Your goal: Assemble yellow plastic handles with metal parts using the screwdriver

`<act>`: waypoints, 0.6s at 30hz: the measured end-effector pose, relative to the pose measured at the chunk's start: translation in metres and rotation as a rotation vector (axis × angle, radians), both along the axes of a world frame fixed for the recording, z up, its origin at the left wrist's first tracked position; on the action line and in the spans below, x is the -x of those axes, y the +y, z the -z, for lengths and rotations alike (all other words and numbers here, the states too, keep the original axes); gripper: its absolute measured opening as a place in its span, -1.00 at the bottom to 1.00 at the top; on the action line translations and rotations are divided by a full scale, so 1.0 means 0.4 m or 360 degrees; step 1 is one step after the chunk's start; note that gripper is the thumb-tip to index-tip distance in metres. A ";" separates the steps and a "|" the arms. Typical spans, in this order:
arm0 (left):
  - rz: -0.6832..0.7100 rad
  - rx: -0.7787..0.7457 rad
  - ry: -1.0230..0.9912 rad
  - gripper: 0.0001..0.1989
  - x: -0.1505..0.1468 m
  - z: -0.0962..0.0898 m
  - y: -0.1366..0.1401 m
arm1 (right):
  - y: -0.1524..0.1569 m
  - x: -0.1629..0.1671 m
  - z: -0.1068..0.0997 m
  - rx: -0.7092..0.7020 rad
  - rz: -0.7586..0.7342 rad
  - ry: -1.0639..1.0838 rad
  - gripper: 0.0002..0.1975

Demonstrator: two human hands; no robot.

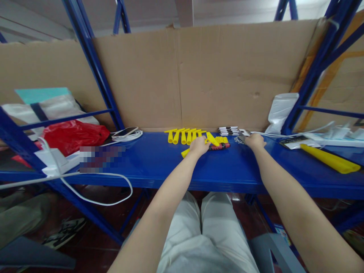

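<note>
My left hand point(199, 146) is closed around a yellow plastic handle point(212, 139), whose flat wide end sticks out to the right and whose stem shows below the hand. Beneath that end lies a red and black screwdriver point(224, 146), beside several small yellow pieces point(222, 139). My right hand point(255, 141) is closed at a small pile of shiny metal parts point(239, 140), next to a flat grey piece point(243, 132); its fingertips are hidden. Behind my left hand stretches a row of similar yellow handles point(183, 136). Black and white strips point(228, 131) are stacked between the hands, farther back.
Cardboard point(222, 76) walls off the back of the blue shelf point(159, 163). A phone point(125, 131), coiled white cable point(133, 135) and red bag point(75, 134) are left. Rightward lie a long yellow piece point(330, 157) and a clear packet point(294, 142). Blue posts point(96, 72) frame the sides.
</note>
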State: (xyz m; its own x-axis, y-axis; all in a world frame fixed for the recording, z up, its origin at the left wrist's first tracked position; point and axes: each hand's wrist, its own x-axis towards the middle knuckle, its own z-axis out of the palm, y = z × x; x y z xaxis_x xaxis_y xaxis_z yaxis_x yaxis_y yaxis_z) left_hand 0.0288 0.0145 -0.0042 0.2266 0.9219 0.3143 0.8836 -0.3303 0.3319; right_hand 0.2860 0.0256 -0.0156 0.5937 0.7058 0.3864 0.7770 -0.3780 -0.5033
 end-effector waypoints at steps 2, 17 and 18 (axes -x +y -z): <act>0.0007 0.0001 -0.0003 -0.64 0.000 0.000 0.000 | 0.005 0.002 -0.007 0.0047 0.0055 0.0115 -0.63; 0.0048 -0.0058 -0.0070 -0.55 -0.003 0.002 -0.006 | -0.017 0.135 -0.029 -0.0264 -0.1063 0.0379 -0.87; 0.0049 -0.0061 -0.0071 -0.54 -0.003 0.003 -0.005 | -0.019 0.143 -0.029 -0.0254 -0.1106 0.0415 -0.87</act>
